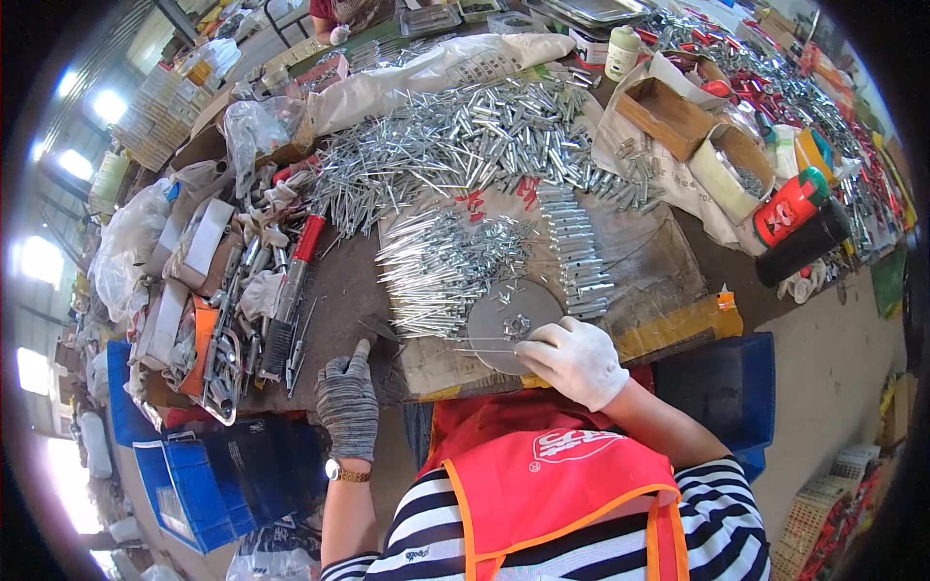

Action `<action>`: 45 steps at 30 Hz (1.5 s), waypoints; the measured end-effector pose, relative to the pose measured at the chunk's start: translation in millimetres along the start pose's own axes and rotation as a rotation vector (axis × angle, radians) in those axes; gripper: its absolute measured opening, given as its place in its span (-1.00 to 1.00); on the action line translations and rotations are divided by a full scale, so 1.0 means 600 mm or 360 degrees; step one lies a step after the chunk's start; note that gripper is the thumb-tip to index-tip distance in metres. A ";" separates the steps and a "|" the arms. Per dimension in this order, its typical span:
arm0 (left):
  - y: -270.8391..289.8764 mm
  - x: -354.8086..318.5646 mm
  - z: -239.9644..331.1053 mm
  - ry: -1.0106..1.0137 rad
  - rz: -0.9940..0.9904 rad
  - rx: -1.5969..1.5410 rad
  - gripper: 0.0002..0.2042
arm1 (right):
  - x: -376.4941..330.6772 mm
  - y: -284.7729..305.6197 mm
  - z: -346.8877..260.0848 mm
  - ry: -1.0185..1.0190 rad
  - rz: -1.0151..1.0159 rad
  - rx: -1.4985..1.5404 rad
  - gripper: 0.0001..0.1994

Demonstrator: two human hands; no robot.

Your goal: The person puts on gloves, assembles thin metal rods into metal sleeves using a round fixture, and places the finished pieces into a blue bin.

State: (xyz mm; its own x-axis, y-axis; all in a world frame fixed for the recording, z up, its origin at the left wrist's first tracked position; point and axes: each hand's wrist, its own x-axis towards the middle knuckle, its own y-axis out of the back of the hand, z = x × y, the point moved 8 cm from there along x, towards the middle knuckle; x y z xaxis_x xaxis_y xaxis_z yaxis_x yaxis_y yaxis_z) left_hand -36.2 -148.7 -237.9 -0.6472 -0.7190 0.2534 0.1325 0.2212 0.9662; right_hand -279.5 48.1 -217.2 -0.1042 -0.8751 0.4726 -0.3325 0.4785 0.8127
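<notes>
My right hand [578, 366], in a white glove, has its fingers bent over a grey round disc [488, 360] at the table's front edge. Its fingertips pinch the ends of thin metal rods [482, 345] that point left across the disc. Small metal pieces [516, 324] lie in a little heap on the disc. My left hand [347, 405], in a grey striped glove, is at the edge with fingers apart and nothing visible in it. A dark flat tool [379, 329] lies just beyond its fingertip. Behind the disc sit aligned pointed rods [421, 276] and small loose parts [499, 247].
A row of metal sleeves [578, 254] lies right of the disc, below a large heap of metal tubes [484, 136]. Brushes and tools [281, 310] crowd the left. Boxes [666, 114] and a red bottle [787, 215] stand right. Blue bins [232, 474] hang below the edge.
</notes>
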 end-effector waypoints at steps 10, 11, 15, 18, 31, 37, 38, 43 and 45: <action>0.034 0.062 0.225 -0.0625 -0.0023 -0.0647 -0.77 | -0.004 -0.022 0.015 -0.0290 -0.0183 0.0030 -0.82; 0.020 0.066 0.243 -0.0648 -0.0122 -0.0667 -0.76 | -0.012 -0.009 0.022 -0.0335 -0.0167 0.0052 -0.82; -0.005 0.075 0.253 -0.0641 -0.0278 -0.0495 -0.84 | -0.078 0.077 0.082 -0.0621 -0.0037 0.0039 -0.78; -0.013 0.076 0.252 -0.0627 -0.0152 -0.0631 -0.85 | -0.181 0.177 0.159 -0.0975 0.0218 -0.0135 -0.78; -0.043 0.000 0.251 -0.0690 0.0453 -0.0935 -0.84 | -0.810 -0.020 0.322 -0.2702 -0.0673 -0.0065 -0.57; -0.055 -0.004 0.229 -0.0654 0.0422 -0.0968 -0.85 | -0.779 -0.132 0.304 -0.2390 -0.1200 0.0207 -0.63; -0.059 -0.001 0.228 -0.0606 0.0382 -0.0964 -0.86 | -0.782 -0.140 0.303 -0.2410 -0.1180 0.0215 -0.63; -0.078 0.003 0.217 -0.0495 0.0302 -0.0893 -0.83 | -0.817 -0.196 0.299 -0.2376 -0.1285 0.0161 -0.73; -0.078 0.005 0.220 -0.0482 0.0323 -0.0866 -0.83 | -0.827 -0.209 0.307 -0.2403 -0.1276 0.0196 -0.72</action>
State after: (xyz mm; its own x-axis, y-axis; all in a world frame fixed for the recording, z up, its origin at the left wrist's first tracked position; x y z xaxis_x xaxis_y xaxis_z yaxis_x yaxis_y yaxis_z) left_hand -143.5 -74.3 -288.6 -0.7416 -0.4630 0.4855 0.5840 -0.0894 0.8068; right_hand -358.9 409.2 -616.5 -0.5889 -0.1967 -0.7839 -0.7962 -0.0250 0.6045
